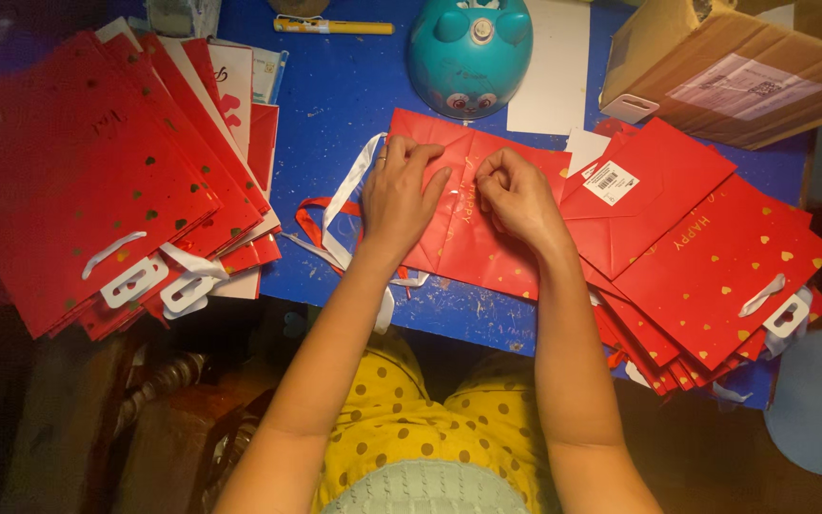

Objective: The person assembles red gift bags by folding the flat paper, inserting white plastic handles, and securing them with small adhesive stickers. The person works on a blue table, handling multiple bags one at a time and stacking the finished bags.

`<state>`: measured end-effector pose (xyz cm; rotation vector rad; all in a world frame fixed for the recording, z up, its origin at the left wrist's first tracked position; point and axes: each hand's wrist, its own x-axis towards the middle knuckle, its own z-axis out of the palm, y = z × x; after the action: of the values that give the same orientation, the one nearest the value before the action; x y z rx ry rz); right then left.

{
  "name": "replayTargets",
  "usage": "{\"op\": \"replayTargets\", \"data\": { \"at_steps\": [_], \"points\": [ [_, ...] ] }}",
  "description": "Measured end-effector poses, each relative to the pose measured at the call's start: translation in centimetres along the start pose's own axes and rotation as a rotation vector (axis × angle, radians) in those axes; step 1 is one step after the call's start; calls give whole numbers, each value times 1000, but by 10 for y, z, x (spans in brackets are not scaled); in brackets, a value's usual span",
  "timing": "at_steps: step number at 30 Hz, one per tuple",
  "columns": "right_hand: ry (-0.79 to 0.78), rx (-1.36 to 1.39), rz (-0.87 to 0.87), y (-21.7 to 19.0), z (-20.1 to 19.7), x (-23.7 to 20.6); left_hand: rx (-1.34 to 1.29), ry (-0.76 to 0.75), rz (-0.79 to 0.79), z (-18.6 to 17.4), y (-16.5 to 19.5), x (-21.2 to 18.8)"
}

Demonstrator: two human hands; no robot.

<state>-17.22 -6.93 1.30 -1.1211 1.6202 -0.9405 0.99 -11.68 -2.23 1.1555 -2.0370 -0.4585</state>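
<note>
A flat red paper gift bag [473, 243] with gold hearts lies on the blue table [344, 95] in front of me. My left hand [401, 195] presses flat on its left part, a ring on one finger. My right hand [516, 195] rests on the bag's middle with fingers curled, pinching at its fold. White and red ribbon handles [340, 205] trail off the bag's left edge.
A fanned stack of red bags [97, 181] with white handles lies at the left, another stack [706, 257] at the right. Behind are a teal round toy [468, 48], a yellow marker [335, 26], white card [554, 71] and a cardboard box [734, 67].
</note>
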Motion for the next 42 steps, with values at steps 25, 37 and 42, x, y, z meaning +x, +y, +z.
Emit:
{"op": "replayTargets", "data": {
  "at_steps": [25,37,42],
  "points": [
    [723,-929,-455,20,-26,4,284,245,-20,-22,-35,12],
    [564,113,-485,5,-41,-59,59,324,94,-21,-25,19],
    [736,-24,-645,31,-155,-116,-66,331,127,-22,-14,18]
  ]
}}
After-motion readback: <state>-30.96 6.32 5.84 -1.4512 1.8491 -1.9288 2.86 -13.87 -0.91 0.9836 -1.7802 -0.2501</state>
